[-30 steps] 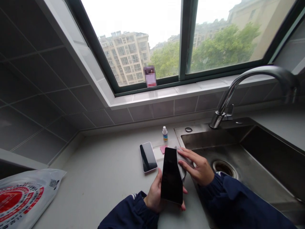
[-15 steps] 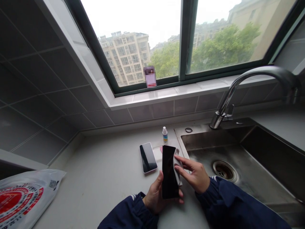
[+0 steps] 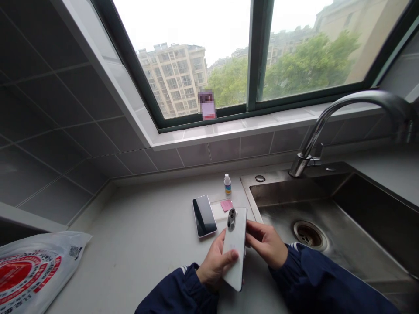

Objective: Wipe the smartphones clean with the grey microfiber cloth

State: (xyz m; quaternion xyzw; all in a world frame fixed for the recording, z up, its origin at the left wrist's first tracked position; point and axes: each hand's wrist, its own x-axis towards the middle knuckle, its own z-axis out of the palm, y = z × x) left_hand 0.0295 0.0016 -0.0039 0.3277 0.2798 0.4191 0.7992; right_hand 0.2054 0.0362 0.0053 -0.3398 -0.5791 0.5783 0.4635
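Note:
A white-backed smartphone (image 3: 236,261) is gripped in my left hand (image 3: 212,264), its rear camera side facing up and my thumb lying across the back. At the phone's right edge, my right hand (image 3: 270,245) is closed, its fingertips partly hidden behind the phone. The grey cloth it held earlier is almost wholly hidden there. Another phone (image 3: 204,216), dark screen up, lies on the counter to the left. Beyond my hands stand a small white-capped bottle (image 3: 228,185) and a pink square (image 3: 226,205) lying on a clear flat piece.
To the right is a steel sink (image 3: 278,205) with a drain (image 3: 309,233) and a curved chrome faucet (image 3: 307,144). A printed plastic bag (image 3: 62,248) lies at the left on the pale counter (image 3: 140,244). A window rises behind.
The phone in my left hand has been turned over, from its black screen to its white back. My right hand has shifted slightly down, and the cloth has gone behind the phone. The pink square now shows.

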